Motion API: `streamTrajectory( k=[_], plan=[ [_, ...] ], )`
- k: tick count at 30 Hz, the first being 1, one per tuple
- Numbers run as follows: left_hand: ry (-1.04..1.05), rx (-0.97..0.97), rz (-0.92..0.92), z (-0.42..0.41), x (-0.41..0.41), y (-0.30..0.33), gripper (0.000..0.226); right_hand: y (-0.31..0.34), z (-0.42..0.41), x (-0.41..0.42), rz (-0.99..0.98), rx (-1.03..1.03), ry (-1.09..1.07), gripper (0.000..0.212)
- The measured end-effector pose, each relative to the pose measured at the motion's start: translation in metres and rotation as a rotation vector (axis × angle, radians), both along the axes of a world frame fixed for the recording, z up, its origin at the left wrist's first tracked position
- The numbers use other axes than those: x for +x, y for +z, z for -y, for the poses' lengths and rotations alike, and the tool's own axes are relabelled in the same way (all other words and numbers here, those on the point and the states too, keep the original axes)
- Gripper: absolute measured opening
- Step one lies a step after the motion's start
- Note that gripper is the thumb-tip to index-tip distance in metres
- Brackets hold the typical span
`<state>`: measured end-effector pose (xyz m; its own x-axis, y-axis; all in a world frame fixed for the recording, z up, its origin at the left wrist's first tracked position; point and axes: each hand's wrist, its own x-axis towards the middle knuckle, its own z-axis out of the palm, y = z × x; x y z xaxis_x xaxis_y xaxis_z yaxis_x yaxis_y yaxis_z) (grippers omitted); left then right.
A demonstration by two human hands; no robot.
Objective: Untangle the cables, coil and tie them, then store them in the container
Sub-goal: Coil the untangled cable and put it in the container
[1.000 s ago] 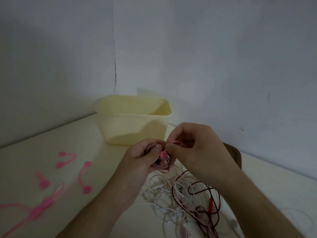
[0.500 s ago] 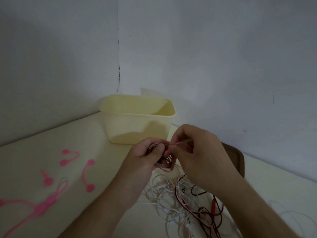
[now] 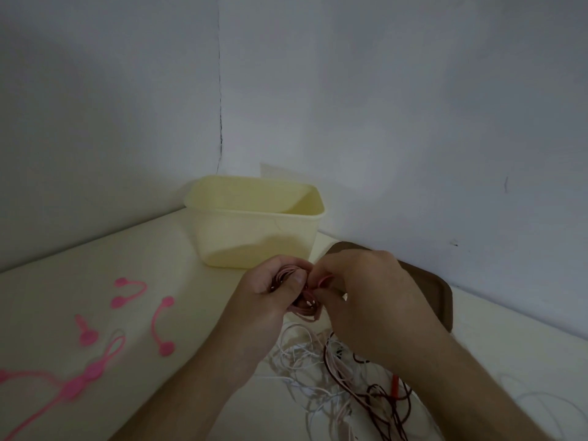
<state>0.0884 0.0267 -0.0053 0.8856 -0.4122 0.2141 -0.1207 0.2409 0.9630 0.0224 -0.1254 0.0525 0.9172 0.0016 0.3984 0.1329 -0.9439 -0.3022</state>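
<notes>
Mid-frame, my left hand (image 3: 270,289) grips the coiled pink cable (image 3: 305,308) while my right hand (image 3: 359,291) pinches a pink tie (image 3: 324,278) around it; next, fasten it, then the container (image 3: 257,230) behind.

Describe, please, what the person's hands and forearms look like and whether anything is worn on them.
Both the left hand and the right hand are bare: no gloves, and no rings or watch visible. Both forearms are uncovered as far as the frame shows, with no sleeve in view. The fingers show short, unpainted nails.
</notes>
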Motion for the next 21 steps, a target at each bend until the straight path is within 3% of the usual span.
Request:
streamTrajectory(
  k=[11, 16, 21],
  plan=[
    [-0.014, -0.026, 0.005, -0.002, -0.005, 0.008, 0.028, -0.018, -0.012, 0.000, 0.198, 0.247, 0.025, 0.018],
    [-0.060, -0.032, 0.018, -0.003, -0.008, 0.011, 0.026, -0.019, -0.015, 0.001, 0.239, 0.142, 0.010, 0.030],
    [-0.068, -0.006, 0.080, -0.003, -0.012, 0.014, 0.026, -0.015, -0.009, 0.000, 0.137, 0.030, -0.030, 0.049]
  ],
)
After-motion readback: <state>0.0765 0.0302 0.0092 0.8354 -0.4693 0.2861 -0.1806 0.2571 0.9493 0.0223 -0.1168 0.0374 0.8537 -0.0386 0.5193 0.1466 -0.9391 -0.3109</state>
